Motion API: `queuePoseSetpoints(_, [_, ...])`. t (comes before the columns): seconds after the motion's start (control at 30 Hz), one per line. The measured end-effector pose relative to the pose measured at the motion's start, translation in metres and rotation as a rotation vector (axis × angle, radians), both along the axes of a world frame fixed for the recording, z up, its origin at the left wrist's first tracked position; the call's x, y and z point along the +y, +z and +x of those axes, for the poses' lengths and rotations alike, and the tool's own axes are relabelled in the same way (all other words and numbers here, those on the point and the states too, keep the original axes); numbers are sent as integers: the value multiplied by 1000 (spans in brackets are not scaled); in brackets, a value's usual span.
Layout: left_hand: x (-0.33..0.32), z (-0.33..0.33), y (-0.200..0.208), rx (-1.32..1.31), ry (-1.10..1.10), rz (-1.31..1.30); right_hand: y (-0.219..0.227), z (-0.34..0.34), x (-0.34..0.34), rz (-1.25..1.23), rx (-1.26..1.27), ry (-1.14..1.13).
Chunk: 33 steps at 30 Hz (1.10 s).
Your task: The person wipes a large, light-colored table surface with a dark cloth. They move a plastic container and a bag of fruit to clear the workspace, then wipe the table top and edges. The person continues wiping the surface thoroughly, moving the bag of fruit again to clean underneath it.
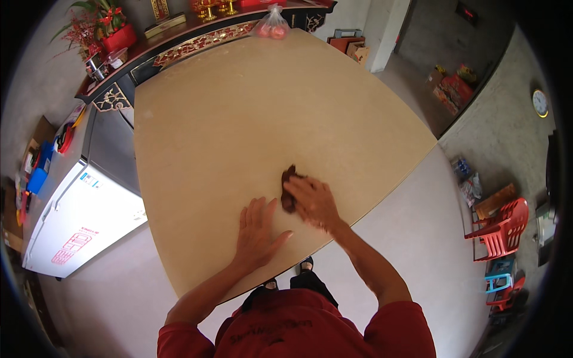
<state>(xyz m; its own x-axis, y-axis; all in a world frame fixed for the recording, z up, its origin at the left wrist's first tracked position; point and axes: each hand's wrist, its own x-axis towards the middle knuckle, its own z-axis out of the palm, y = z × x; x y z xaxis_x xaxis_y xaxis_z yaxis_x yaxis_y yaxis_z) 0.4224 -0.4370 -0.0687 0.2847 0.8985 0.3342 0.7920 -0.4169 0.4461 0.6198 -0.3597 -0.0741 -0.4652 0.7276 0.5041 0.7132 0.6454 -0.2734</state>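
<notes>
Remotely, I have the right hand (317, 204) holding a crumpled dark-brown cloth (287, 201) beneath its fingers on the smooth tan tabletop (233, 119), near the front edge; my left hand (256, 234) lies palm-down just beside, thumb splayed wide.

Table (239, 119) with cloth (287, 203) under the right hand (315, 201) on its near part, left hand (256, 234) also on it, bag (273, 27) at its far edge, altar (206, 44) behind it, refrigerator (98, 206) to its left, chair (504, 231) well to its right
</notes>
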Motion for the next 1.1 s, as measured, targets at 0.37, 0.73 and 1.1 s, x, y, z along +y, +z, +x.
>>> queuePoseSetpoints(0.37, [3,1,6,19,-11,-36,7,-4,48,-52,-217,67])
queuePoseSetpoints(0.73, [7,1,23,56,30,-105,2,-13,248,-281,-248,-17])
queuePoseSetpoints(1.1, [5,-2,24,-46,56,-101,-24,-84,288,-103,-184,-107])
